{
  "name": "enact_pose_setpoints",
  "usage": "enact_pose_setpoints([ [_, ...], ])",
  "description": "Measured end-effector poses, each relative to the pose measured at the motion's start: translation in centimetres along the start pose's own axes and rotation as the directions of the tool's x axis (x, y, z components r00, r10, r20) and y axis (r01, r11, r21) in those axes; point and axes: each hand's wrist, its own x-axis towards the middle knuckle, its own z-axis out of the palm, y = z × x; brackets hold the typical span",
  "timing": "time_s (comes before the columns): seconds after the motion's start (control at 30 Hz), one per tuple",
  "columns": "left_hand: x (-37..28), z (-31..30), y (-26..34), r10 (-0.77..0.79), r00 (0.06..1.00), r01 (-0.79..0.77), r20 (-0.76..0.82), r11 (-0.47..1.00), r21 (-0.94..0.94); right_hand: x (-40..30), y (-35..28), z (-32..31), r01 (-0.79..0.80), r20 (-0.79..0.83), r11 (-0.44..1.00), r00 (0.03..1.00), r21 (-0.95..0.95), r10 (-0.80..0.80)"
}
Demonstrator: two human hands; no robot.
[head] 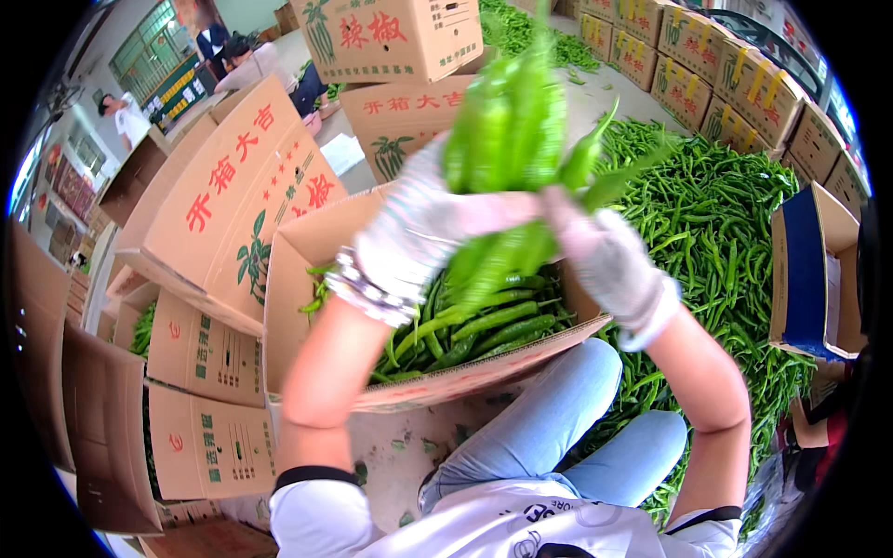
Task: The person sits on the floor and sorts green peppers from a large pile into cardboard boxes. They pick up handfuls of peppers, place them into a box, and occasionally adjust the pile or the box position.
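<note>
A blurred bunch of long green peppers (513, 129) is gripped by my gloved left hand (425, 223), whose fingers wrap round its lower part. My right hand (607, 258), also gloved, meets it at the bunch's right side, by a few peppers that stick out; whether it grips these is not plain. Both hands are above an open cardboard box (300, 279), partly filled with green peppers (488, 328) lying lengthwise. A large heap of green peppers (718, 230) spreads on the floor to the right of the box.
Printed cardboard boxes stand at the left (209, 188) and ahead (398, 42). Taped boxes (698, 56) are stacked beyond the heap. A box with a dark blue side (799, 272) is at the far right. Several people are in the left background, one (261, 66) bending low.
</note>
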Motion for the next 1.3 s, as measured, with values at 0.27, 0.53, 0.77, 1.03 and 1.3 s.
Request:
enact_pose_setpoints([
  [0.27, -3.0, -7.1, -9.6, -0.454, 0.809, 0.53, 0.373, 0.838, -0.131, 1.5, 4.2, 6.2, -0.031, 0.605, 0.996, 0.792, -0.085, 0.076],
  [0.53, -4.2, -5.8, -20.7, -0.636, 0.617, 0.326, 0.463, 0.743, 0.585, 1.3, 3.2, 2.6, 0.197, 0.703, 0.676, 0.263, -0.71, 0.661],
  [0.77, -5.4, -2.8, -16.0, -0.259, 0.923, -0.105, 0.285, 0.543, 0.833, -2.6, 1.4, -2.7, 0.317, 0.444, 0.837, 0.89, -0.446, -0.101],
  [1.03, -7.1, 3.0, -17.7, -0.382, 0.861, -0.221, 0.336, 0.314, 0.923, -2.6, 5.8, 3.2, 0.43, 0.77, 0.681, 0.552, -0.592, 0.321],
  [1.3, -6.1, 6.3, -19.9, -0.483, 0.836, -0.182, 0.261, 0.205, 0.962, -9.7, 14.1, -6.5, 0.319, -0.033, 0.944, 0.946, -0.09, -0.322],
])
